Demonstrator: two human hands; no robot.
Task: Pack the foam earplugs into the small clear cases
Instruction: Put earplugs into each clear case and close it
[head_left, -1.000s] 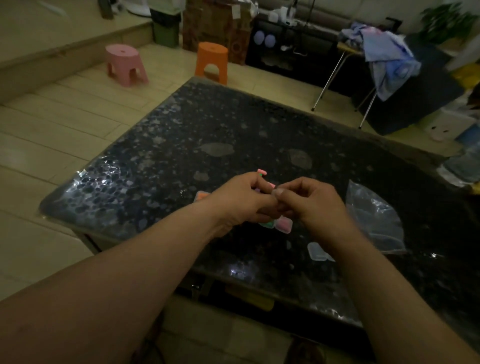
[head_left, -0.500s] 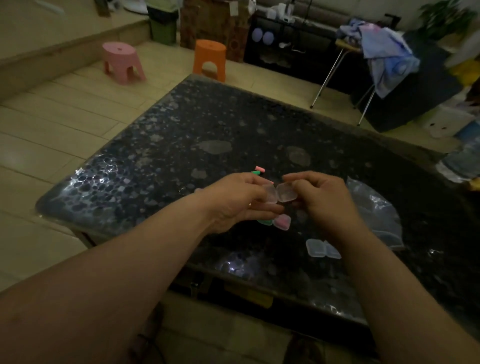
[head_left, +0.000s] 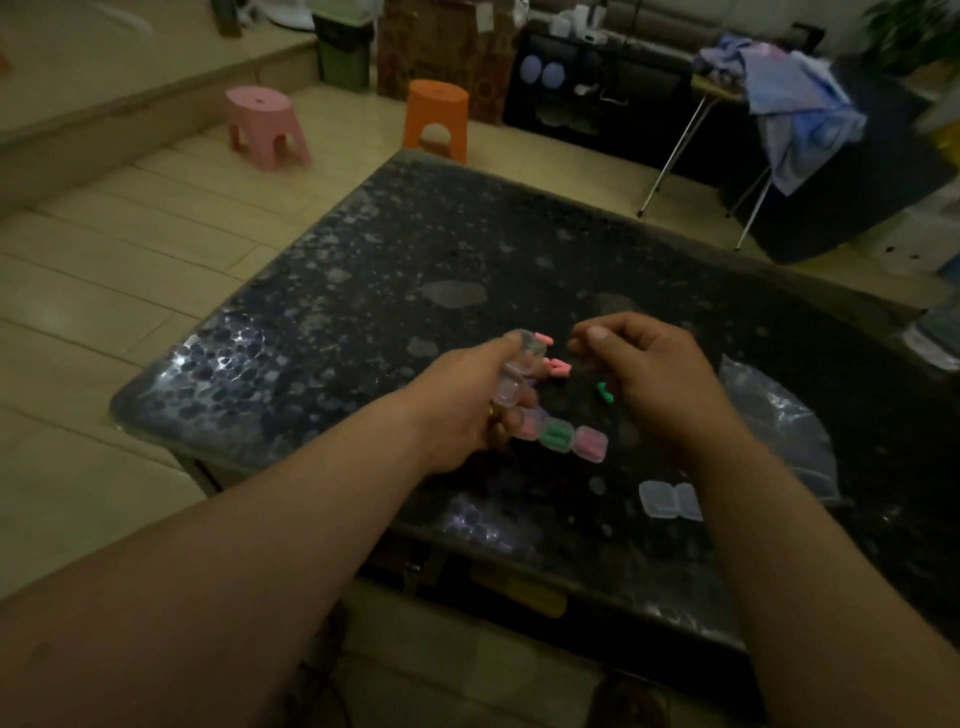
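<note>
Pink earplugs (head_left: 558, 367) are lying between both hands | left hand (head_left: 462, 410) is gripping clear case (head_left: 511, 371) | right hand (head_left: 657, 379) is hovering nearer, curled, grasp unclear

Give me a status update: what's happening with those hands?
Left hand holds an open clear case. Right hand fingers curled, contents unclear. Loose earplugs lie on the table between the hands. Nothing in the way.
</note>
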